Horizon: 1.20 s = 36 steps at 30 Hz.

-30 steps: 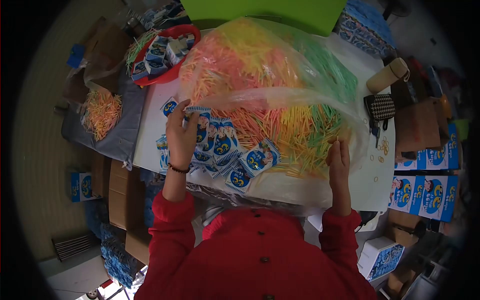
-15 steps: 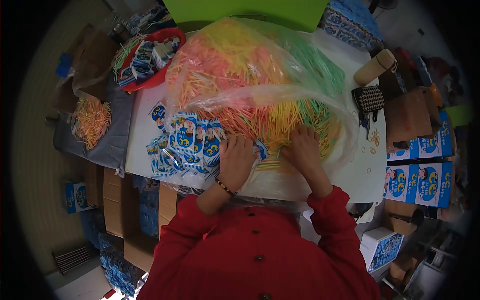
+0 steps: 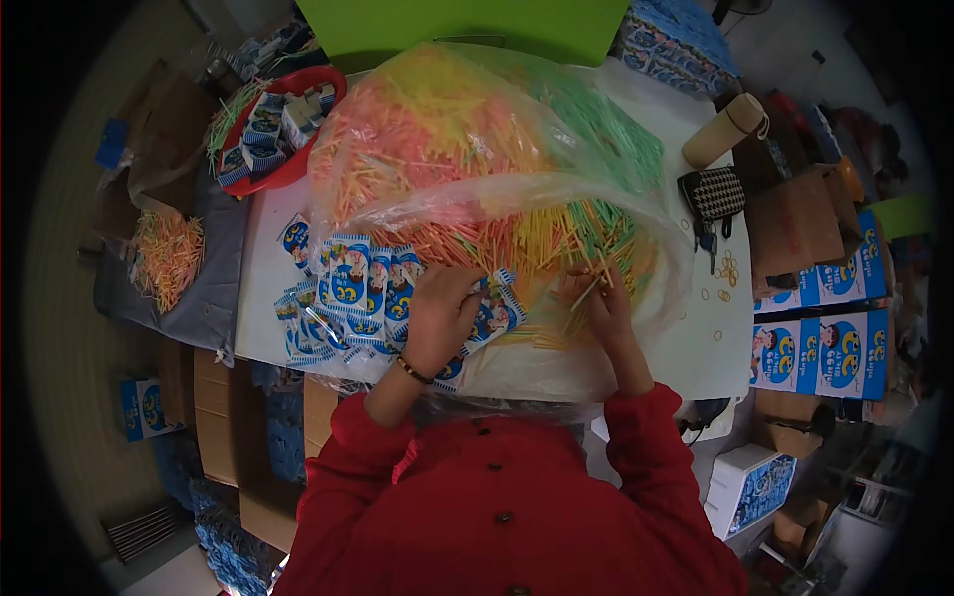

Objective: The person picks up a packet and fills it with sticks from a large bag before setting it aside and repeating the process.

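Note:
A clear plastic bag (image 3: 447, 186) full of thin coloured sticks (image 3: 497, 233), pink, yellow, orange and green, lies open toward me. My right hand (image 3: 608, 303) pinches a few of these sticks, raised at the bag's mouth. My left hand (image 3: 439, 316) is closed on the edge of a blue-and-white printed packet (image 3: 500, 306); its fingertips are partly hidden. Left of that hand lies a pile of similar packets (image 3: 348, 283), overlapping one another on the white table (image 3: 260, 298).
A red basin (image 3: 288, 179) with small boxes stands at the back left. Loose sticks (image 3: 167, 260) lie on grey cloth at left. To the right are a beige bottle (image 3: 720, 131), a checked pouch (image 3: 713, 193), keys, rubber bands (image 3: 728, 270) and printed cartons (image 3: 820, 355).
My right hand has lifted from the sticks with a few of them between its fingers. The packet beside my left hand now shows more fully. The whole view has shifted slightly.

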Each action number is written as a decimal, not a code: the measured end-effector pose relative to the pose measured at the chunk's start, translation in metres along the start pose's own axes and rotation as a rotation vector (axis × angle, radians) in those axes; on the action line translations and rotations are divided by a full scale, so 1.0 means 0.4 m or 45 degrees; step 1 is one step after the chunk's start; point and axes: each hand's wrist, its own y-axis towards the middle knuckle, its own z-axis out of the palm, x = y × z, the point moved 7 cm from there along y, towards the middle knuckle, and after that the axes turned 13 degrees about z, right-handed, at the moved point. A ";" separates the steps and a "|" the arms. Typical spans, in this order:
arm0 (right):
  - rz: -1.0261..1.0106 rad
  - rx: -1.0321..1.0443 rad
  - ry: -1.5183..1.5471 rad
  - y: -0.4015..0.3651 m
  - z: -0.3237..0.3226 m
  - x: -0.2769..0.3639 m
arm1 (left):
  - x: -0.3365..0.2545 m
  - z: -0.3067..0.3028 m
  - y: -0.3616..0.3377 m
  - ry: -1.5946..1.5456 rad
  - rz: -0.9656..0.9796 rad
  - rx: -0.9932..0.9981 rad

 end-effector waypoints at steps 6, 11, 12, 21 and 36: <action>-0.144 -0.071 -0.041 0.004 -0.020 -0.030 | 0.014 0.029 -0.012 -0.299 -0.137 0.035; 0.092 -0.149 0.020 0.023 -0.037 -0.035 | -0.020 0.011 0.020 0.010 0.077 0.027; 0.089 -0.146 0.019 0.028 -0.042 -0.011 | -0.026 0.011 0.025 0.012 0.077 0.023; 0.709 -0.053 1.289 0.041 -0.041 -0.028 | 0.023 0.148 -0.083 -1.944 -1.358 -0.238; -0.183 -0.034 -0.369 -0.012 -0.013 -0.018 | 0.010 0.190 -0.135 -2.056 -1.066 -0.285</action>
